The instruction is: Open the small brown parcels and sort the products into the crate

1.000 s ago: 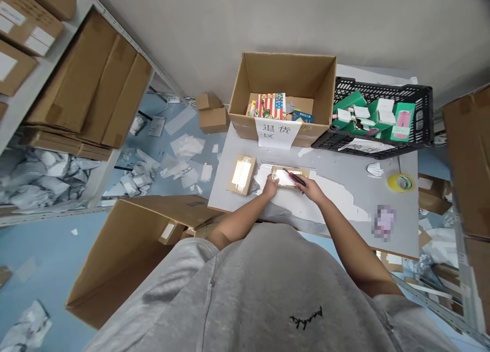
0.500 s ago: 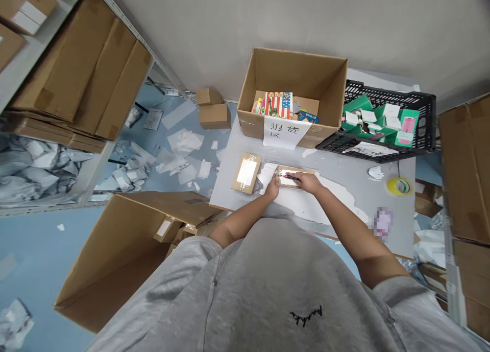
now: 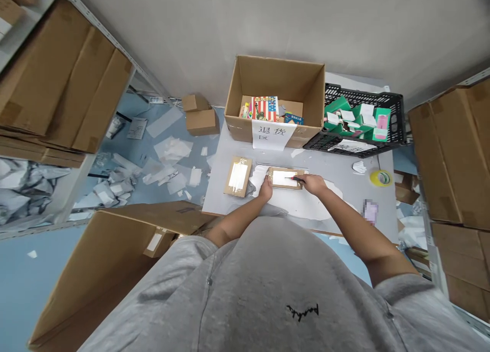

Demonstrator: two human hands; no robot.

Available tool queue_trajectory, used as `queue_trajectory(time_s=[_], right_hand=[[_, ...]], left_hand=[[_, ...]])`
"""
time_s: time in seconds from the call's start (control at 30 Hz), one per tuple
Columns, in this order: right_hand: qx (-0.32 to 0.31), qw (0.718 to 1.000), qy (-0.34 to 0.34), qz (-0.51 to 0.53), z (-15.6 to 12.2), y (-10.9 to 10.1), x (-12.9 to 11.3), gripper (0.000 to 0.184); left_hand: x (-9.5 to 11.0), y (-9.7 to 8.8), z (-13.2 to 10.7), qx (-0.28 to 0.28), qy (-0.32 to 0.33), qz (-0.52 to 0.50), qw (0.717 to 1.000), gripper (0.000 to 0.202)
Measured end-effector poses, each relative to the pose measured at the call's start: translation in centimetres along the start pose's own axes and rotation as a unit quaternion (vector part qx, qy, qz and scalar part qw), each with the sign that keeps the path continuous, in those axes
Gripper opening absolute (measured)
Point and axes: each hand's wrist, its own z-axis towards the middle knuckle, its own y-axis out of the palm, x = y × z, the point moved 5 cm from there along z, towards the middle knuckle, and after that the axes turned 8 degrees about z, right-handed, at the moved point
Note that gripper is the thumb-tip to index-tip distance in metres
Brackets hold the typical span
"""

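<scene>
A small cardboard box (image 3: 282, 178) with a white label lies on the table in front of me. My left hand (image 3: 265, 189) grips its left end, fingers closed around the edge. In my right hand (image 3: 315, 184) is a slim black and red utility knife (image 3: 298, 179), its tip pointing left over the label; whether it touches the surface I cannot tell. Under the box spreads a sheet of white paper (image 3: 321, 204). A second taped box (image 3: 238, 176) with a white label lies to the left of my left hand.
At the table's back stand a large open carton (image 3: 239, 130) holding books and a black crate (image 3: 398, 119) of green boxes. Yellow tape (image 3: 381, 178) lies at the right. A big open carton (image 3: 95, 260) stands on the left floor; paper scraps (image 3: 173, 148) litter it.
My right hand and the knife have drawn back to the right along the box, uncovering more of the label. My left hand still holds the box's end. The whole view has shifted slightly.
</scene>
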Motion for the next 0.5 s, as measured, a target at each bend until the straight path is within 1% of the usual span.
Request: queue_trajectory(time_s=[0.07, 0.17, 0.23, 0.33, 0.4, 0.5], right_hand=[[0.002, 1.000, -0.001, 0.001, -0.8, -0.3, 0.3, 0.047], [0.018, 0.999, -0.016, 0.026, -0.8, -0.6, -0.9, 0.049], [0.020, 0.999, -0.036, 0.033, -0.2, -0.5, -2.3, 0.051], [0.003, 0.997, -0.072, 0.022, 1.4, 0.1, -4.3, 0.053], [-0.004, 0.996, -0.083, 0.013, 2.4, 0.7, -5.0, 0.052], [-0.011, 0.996, -0.084, -0.005, 3.4, 1.5, -5.2, 0.049]], left_hand=[[0.0, 0.0, 0.0, 0.010, 0.005, 0.004, 1.000, 0.078], [-0.1, 0.0, 0.1, 0.010, 0.011, 0.009, 1.000, 0.074], [-0.1, 0.1, 0.2, 0.005, 0.012, 0.012, 1.000, 0.071], [-0.2, 0.2, 0.4, 0.010, 0.020, 0.004, 1.000, 0.070], [-0.3, 0.2, 0.6, 0.012, 0.028, -0.004, 1.000, 0.070], [-0.3, 0.2, 0.7, 0.016, 0.037, -0.009, 0.999, 0.069]])
